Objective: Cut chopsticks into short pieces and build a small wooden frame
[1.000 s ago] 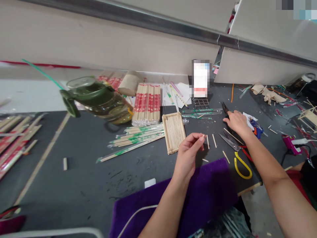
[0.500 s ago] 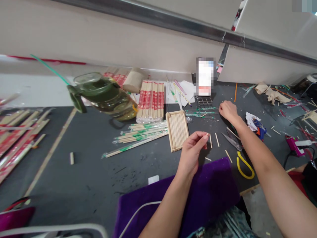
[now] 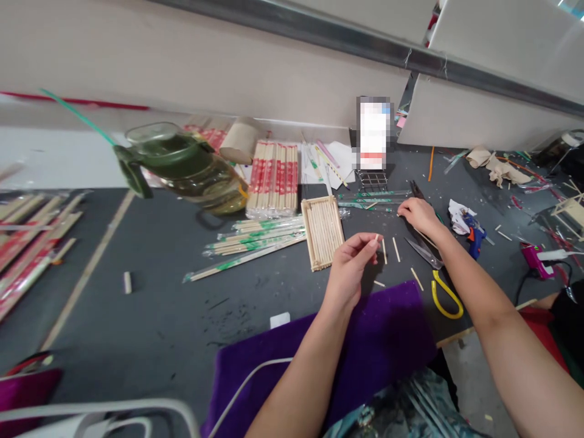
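My left hand is closed, pinching a short piece of wooden stick between thumb and forefinger. Just beyond it lies a small rectangular tray made of sticks, with a raised rim. My right hand rests low over the table with its fingertips pressed together; whatever is between them is too small to make out. Pliers lie just behind that hand. Scissors with a yellow handle sit partly under the right forearm. Several cut stick pieces are scattered between the two hands.
Green-printed wrapped chopsticks lie left of the tray, with a red-wrapped chopstick bundle behind. A green-lidded jug stands back left. A phone rests on a wire stand. A blue glue gun lies right; purple cloth covers the front edge.
My right hand has come down and slightly nearer, uncovering the pliers behind it. My left hand keeps its pinch on the stick piece. The view has shifted a little.
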A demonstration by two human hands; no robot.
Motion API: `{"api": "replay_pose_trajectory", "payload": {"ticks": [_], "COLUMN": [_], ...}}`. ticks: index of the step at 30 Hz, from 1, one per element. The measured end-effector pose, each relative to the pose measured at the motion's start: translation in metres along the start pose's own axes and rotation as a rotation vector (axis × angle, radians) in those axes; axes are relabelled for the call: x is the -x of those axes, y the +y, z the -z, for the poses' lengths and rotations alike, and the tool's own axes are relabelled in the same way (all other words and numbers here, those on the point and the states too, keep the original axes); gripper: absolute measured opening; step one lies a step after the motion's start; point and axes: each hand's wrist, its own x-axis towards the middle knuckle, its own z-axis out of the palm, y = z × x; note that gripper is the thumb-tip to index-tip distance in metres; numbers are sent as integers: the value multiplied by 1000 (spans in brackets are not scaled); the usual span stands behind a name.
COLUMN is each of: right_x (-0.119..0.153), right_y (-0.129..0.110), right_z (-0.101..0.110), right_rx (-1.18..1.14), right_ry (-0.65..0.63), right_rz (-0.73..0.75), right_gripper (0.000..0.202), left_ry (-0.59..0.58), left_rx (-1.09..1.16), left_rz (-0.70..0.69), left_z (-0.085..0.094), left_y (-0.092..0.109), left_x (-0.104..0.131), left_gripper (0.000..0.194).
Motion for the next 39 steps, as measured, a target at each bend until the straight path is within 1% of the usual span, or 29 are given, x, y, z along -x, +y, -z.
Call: {"api": "replay_pose_trajectory", "payload": {"ticks": [3,4,6,8,10,12,14,15,17,19,21,23,24,27,30,32,35,37,39], "right_x": [11,18,37,59,77,90,97,99,101,103,108,115,120,136,149,155,159,158,157], "right_y": [0,-2,-7,-16,-29,-42,-52,-56,-58,-55,-49,-40,-36,-25,-19,-16,-13,-13,-14], "right_z": [9,12,18,18,15,10,7,6,7,9,10,10,8,1,-8,-12,-15,-15,-16], "right_rx": [-90,-171,-414,-650,-810,-939,-1025,-1046,-1043,-1004,-978,-982,-991,-1032,-1085,-1106,-1133,-1159,-1179], "right_ry": [56,94,166,164,124,104,94,95,102,113,141,164,162,132,159,193,230,246,270], "right_rz": [12,27,68,97,131,155,157,160,177,193,178,134,106,40,-12,-50,-101,-121,-131], "right_gripper": [23,21,19,18,18,24,25,23,16,14,13,12,12,13,15,18,17,17,18], "left_ry": [7,10,17,23,11,-13,-39,-52,-89,-149,-228,-305,-350,-474,-572,-618,-630,-618,-608], "left_rx": [-29,-37,-49,-57,-66,-81,-109,-126,-163,-215,-335,-574,-726,-1184,-1517,-1639,-1733,-1750,-1715], "left_rz": [-6,-10,-22,-37,-38,-32,-34,-40,-51,-57,-87,-173,-216,-295,-281,-254,-225,-211,-203], "left_z": [2,2,3,3,3,1,-1,-1,-2,0,4,10,13,16,11,6,1,2,6], "left_y": [-2,-2,-2,-2,-2,-2,-2,-2,-2,-2,1,4,6,10,8,4,0,0,2], "left_x": [-3,-3,-4,-5,-5,-4,-4,-3,-3,-3,-4,-4,-4,-1,2,4,5,4,2], "left_gripper": [30,30,31,32,33,33,32,31,28,25,18,8,7,15,18,17,17,19,20]}}
